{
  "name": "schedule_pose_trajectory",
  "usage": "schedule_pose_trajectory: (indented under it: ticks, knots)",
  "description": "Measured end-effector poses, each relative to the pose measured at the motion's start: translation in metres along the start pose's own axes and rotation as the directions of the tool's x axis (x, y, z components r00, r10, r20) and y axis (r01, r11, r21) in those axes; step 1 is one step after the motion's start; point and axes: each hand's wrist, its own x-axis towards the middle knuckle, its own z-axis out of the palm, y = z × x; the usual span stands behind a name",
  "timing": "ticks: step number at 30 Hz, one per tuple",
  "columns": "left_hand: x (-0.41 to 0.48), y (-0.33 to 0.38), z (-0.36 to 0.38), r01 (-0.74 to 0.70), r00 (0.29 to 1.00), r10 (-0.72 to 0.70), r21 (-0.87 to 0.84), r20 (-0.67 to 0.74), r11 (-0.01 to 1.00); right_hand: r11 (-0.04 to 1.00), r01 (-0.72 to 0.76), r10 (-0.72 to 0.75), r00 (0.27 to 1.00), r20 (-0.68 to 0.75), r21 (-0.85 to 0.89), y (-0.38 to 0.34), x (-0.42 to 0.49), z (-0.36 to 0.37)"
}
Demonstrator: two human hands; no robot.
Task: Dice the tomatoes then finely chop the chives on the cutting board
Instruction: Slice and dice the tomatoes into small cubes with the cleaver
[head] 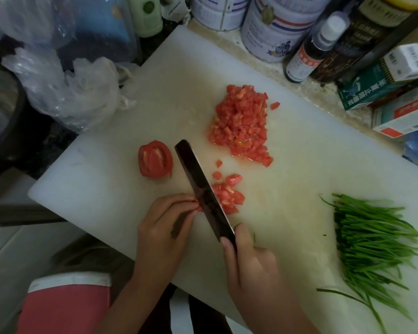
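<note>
A dark broad-bladed knife (203,189) is gripped in the closed right hand (251,263). Red tomato strips (195,201) are pinned at the blade's nine o'clock by the curled left hand (162,235) on the white plastic cutting board (106,179). Long green chives (372,239) lie whole at three o'clock.

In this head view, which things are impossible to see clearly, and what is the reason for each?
- Piece under the left hand: hidden by its fingers and the knife.
- Knife handle: covered by the right hand.
- Chives: the ends are cut off by the right and bottom edges.
- Cutting board: its near corner is hidden behind the arms.
- Labels on the tins: too blurred to read.
</note>
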Motion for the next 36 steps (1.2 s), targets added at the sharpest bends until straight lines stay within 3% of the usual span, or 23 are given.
schedule_pose_trajectory:
  ticks: [7,10,13,14,17,19,22,30,36]
  knots:
    - [0.002,0.003,0.002,-0.020,1.000,0.020,0.007,0.002,1.000,0.959,-0.108,0.092,0.993,-0.073,-0.264,-0.010,-0.009,0.012]
    - [0.001,0.003,0.003,-0.017,1.000,0.017,0.012,0.011,1.000,0.942,-0.103,0.095,0.995,-0.040,-0.318,-0.008,-0.008,0.019]
    - [0.003,0.004,0.004,-0.008,1.000,0.007,0.014,0.016,1.000,0.937,-0.102,0.154,0.979,0.134,-0.334,-0.010,-0.002,0.009]
    - [0.004,0.004,0.004,0.002,1.000,-0.002,0.012,0.015,1.000,0.939,-0.097,0.164,0.969,0.184,-0.330,-0.010,0.003,0.009]
    - [0.006,0.004,0.004,0.023,1.000,-0.023,0.011,0.003,1.000,0.993,-0.030,0.037,0.998,0.056,-0.112,-0.006,0.018,0.008]
    - [0.007,0.003,0.004,0.028,1.000,-0.028,0.001,0.009,1.000,0.995,0.035,-0.030,0.998,0.052,-0.092,-0.010,0.034,0.006]
    - [0.009,0.004,0.003,0.022,0.999,-0.023,0.023,0.038,0.999,0.993,0.119,-0.120,0.990,-0.077,-0.013,-0.010,0.054,0.014]
    - [0.016,0.008,0.001,0.091,0.988,-0.096,0.045,0.118,0.995,0.995,-0.096,0.095,0.994,0.046,0.018,0.015,-0.017,0.014]
    - [0.022,0.021,0.002,0.218,0.962,-0.232,0.111,0.144,0.970,0.988,-0.150,0.143,0.981,0.130,0.042,0.019,-0.027,-0.027]
